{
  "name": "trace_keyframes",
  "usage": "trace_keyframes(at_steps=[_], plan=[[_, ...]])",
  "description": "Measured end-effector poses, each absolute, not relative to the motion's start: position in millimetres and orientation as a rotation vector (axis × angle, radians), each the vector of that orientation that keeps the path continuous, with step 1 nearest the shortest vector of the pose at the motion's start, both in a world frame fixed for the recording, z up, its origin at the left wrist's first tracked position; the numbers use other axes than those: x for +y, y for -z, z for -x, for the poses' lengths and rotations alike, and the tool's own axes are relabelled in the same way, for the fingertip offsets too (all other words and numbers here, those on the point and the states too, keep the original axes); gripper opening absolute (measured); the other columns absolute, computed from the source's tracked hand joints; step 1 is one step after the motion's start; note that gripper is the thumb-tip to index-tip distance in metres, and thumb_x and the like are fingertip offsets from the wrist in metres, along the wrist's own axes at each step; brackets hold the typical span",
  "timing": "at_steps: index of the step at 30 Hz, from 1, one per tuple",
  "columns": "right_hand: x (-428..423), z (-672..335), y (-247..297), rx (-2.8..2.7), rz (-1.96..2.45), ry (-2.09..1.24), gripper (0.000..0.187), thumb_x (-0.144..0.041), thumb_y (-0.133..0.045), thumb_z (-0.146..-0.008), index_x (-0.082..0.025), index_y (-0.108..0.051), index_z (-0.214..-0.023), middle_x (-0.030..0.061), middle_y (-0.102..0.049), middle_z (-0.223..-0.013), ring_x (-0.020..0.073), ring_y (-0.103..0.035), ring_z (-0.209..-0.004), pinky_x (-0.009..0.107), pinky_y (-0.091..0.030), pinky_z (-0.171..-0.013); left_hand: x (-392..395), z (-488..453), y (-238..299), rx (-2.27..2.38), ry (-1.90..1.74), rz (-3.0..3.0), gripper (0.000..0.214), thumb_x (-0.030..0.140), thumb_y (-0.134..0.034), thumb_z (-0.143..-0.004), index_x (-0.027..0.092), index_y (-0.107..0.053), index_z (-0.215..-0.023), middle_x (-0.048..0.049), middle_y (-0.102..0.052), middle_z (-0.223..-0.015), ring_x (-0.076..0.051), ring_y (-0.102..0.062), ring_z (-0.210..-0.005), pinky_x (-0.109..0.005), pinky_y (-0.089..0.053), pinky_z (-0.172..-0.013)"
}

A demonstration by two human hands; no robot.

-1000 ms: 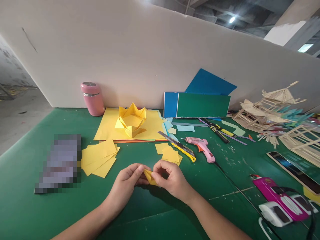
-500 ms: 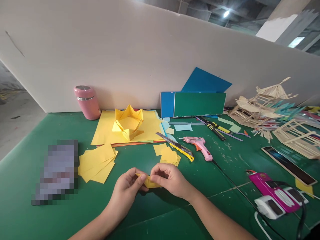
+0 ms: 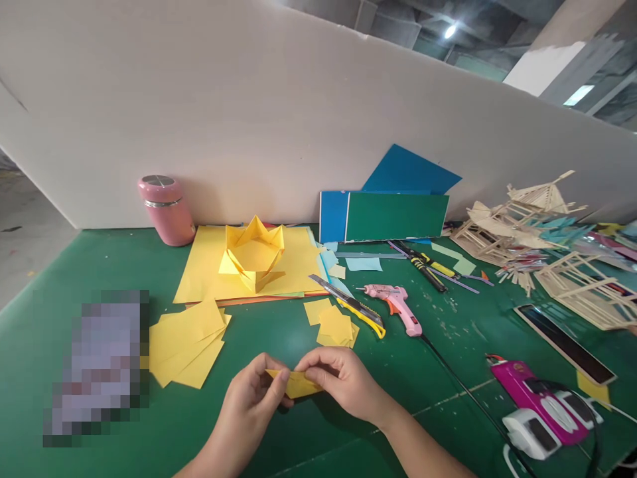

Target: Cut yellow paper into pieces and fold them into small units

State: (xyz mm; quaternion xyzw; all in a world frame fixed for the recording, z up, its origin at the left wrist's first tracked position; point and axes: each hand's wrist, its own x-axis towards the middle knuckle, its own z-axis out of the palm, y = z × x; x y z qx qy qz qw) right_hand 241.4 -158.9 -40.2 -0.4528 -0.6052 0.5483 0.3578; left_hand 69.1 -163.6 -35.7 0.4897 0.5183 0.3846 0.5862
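Note:
A small folded piece of yellow paper (image 3: 299, 386) is held between both hands, low over the green table. My left hand (image 3: 259, 392) pinches its left end between thumb and fingers. My right hand (image 3: 343, 382) grips the right end, its thumb and forefinger pressed on the upper edge. Parts of the paper are hidden behind the fingers. Beyond the hands lie small yellow paper squares (image 3: 334, 325). To the left are larger yellow sheets (image 3: 192, 338), fanned out. A folded yellow paper ring with pointed tips (image 3: 253, 255) stands on a stack of coloured paper (image 3: 199, 272).
A utility knife (image 3: 351, 307) and a pink glue gun (image 3: 395, 302) lie beyond my right hand. The glue gun's cord runs toward a magenta power strip (image 3: 540, 398). A pink flask (image 3: 168, 211) stands at the back left. Wooden stick models (image 3: 512, 226) occupy the far right.
The view has tilted slightly, so the table things sit lower. My right thumb and fingers have shifted on the folded paper, and more of its face shows between the hands.

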Motion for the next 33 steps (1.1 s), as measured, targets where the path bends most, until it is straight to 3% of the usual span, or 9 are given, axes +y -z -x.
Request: trace_keyframes(at_steps=[6,9,16,19,23,25,29,33], plan=[[-156.2,-244.4,44.5,-1.476,1.068,-1.381,0.017,-0.030,-0.063,-0.081,-0.020,-0.063,-0.094,0.0023,-0.066,-0.079,0.0146,-0.063,-0.074,0.026,-0.050,-0.066,-163.6,-67.9,42.9,1.159,-0.754,-1.284,0.019,0.034,-0.063,-0.062,0.019,-0.050,-0.058,0.0039,-0.051,-0.051,-0.011,-0.049,-0.046,-0.021,-0.040,-0.045],[-155.2,-243.9,44.5,-1.476,1.015,-1.351,0.017,-0.025,-0.062,-0.080,-0.020,-0.059,-0.096,0.0011,-0.065,-0.078,0.0139,-0.061,-0.075,0.025,-0.049,-0.066,-164.0,-67.4,38.7,1.134,-0.649,-1.378,0.014,0.031,-0.057,-0.063,0.020,-0.049,-0.060,0.0063,-0.045,-0.049,-0.009,-0.040,-0.042,-0.019,-0.032,-0.041],[-156.4,-241.4,39.8,-1.481,1.002,-1.385,0.021,-0.025,-0.067,-0.077,-0.021,-0.050,-0.088,-0.0023,-0.062,-0.072,0.0123,-0.058,-0.069,0.026,-0.046,-0.066,-165.8,-67.9,35.2,1.107,-0.611,-1.483,0.022,0.037,-0.057,-0.070,0.019,-0.050,-0.060,0.0062,-0.040,-0.052,-0.009,-0.034,-0.047,-0.020,-0.028,-0.043],[-154.4,-242.0,41.1,-1.419,0.971,-1.428,0.033,-0.038,-0.067,-0.080,-0.022,-0.048,-0.102,-0.0005,-0.064,-0.075,0.0133,-0.059,-0.069,0.028,-0.047,-0.067,-164.2,-67.7,38.2,1.116,-0.651,-1.409,0.030,0.045,-0.061,-0.069,0.018,-0.052,-0.060,0.0060,-0.041,-0.052,-0.009,-0.035,-0.048,-0.020,-0.028,-0.045],[-149.5,-243.4,46.1,-1.275,0.861,-1.476,0.054,-0.053,-0.066,-0.079,-0.026,-0.039,-0.117,0.0061,-0.063,-0.098,0.0161,-0.061,-0.080,0.030,-0.051,-0.068,-158.6,-65.1,34.4,1.131,-0.707,-1.198,0.044,0.061,-0.064,-0.064,0.019,-0.054,-0.065,0.0070,-0.045,-0.050,-0.009,-0.039,-0.044,-0.021,-0.033,-0.046],[-148.7,-242.9,47.6,-1.264,0.828,-1.455,0.048,-0.050,-0.067,-0.078,-0.028,-0.042,-0.112,0.0050,-0.060,-0.102,0.0153,-0.062,-0.081,0.028,-0.052,-0.067,-156.2,-63.4,30.0,1.133,-0.748,-1.123,0.048,0.065,-0.065,-0.062,0.019,-0.054,-0.066,0.0073,-0.046,-0.049,-0.009,-0.041,-0.044,-0.021,-0.035,-0.047],[-153.2,-239.8,44.7,-1.516,0.841,-1.311,0.016,-0.038,-0.062,-0.086,-0.024,-0.060,-0.093,0.0022,-0.063,-0.090,0.0142,-0.062,-0.080,0.026,-0.052,-0.071,-154.4,-60.8,26.1,1.123,-0.763,-1.054,0.050,0.066,-0.067,-0.062,0.018,-0.055,-0.067,0.0082,-0.045,-0.047,-0.008,-0.038,-0.044,-0.019,-0.033,-0.047],[-157.3,-236.8,39.0,-1.717,0.904,-1.014,0.011,-0.030,-0.062,-0.086,-0.023,-0.068,-0.081,0.0009,-0.066,-0.076,0.0143,-0.063,-0.072,0.027,-0.051,-0.070,-154.0,-60.3,29.2,1.123,-0.746,-1.039,0.049,0.063,-0.070,-0.061,0.017,-0.058,-0.073,0.0074,-0.049,-0.054,-0.006,-0.037,-0.043,-0.018,-0.030,-0.043]])
